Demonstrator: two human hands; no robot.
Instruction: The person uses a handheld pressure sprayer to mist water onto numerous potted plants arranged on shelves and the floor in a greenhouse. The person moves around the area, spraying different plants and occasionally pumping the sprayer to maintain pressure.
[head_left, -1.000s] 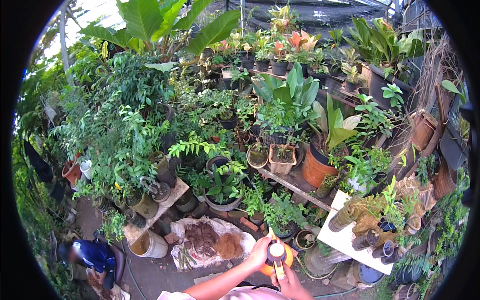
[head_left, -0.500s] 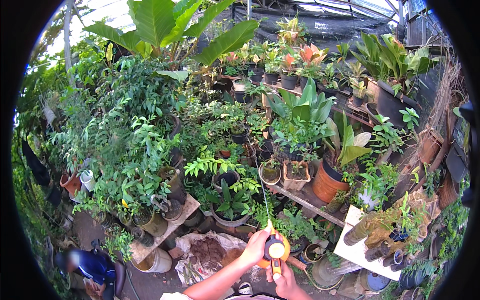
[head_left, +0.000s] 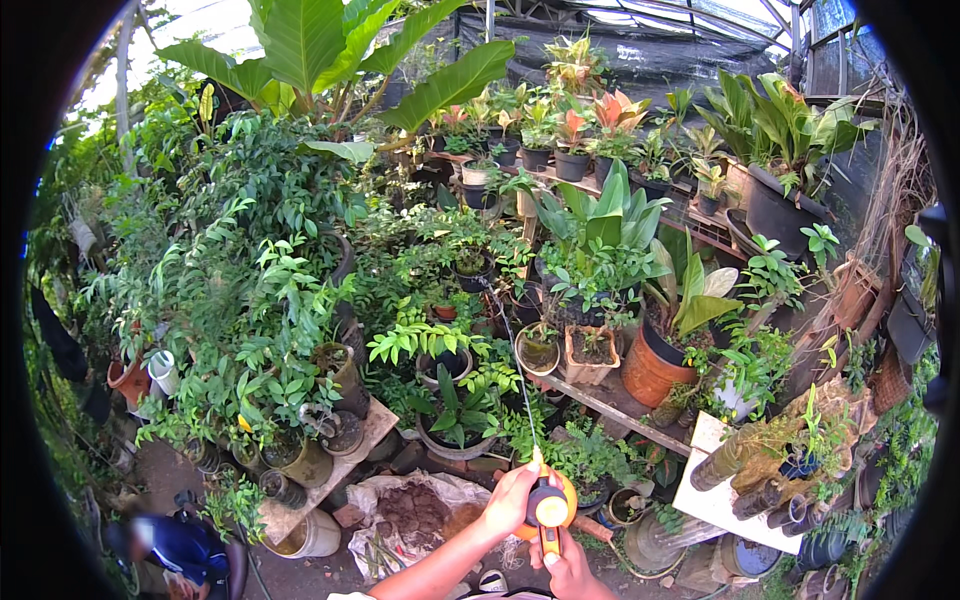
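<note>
Both of my hands are closed on an orange-and-black sprayer point(head_left: 551, 508) with a round yellow-orange disc and a narrow yellow tip. My left hand point(head_left: 511, 502) wraps its left side near the tip. My right hand point(head_left: 569, 569) grips its lower end, thumb up along the handle. From the tip a thin pale line, seemingly a jet of water point(head_left: 524, 385), runs forward and slightly left among the potted plants. Its far end lies near a dark hanging-height pot point(head_left: 472, 270). Just right of that line stand a round pot point(head_left: 538, 352) and a square pale planter point(head_left: 591, 354).
Leafy potted shrubs point(head_left: 290, 310) crowd the left. A wooden shelf plank point(head_left: 625, 410) crosses ahead, and a white board point(head_left: 700, 500) bears pots at right. An open sack of soil point(head_left: 415, 510) lies on the ground. A person in blue point(head_left: 185, 550) is at lower left.
The view has shifted slightly. My hands keep the same hold, and the thin line still leads out from the tip. The person at lower left appears lower and bent further forward.
</note>
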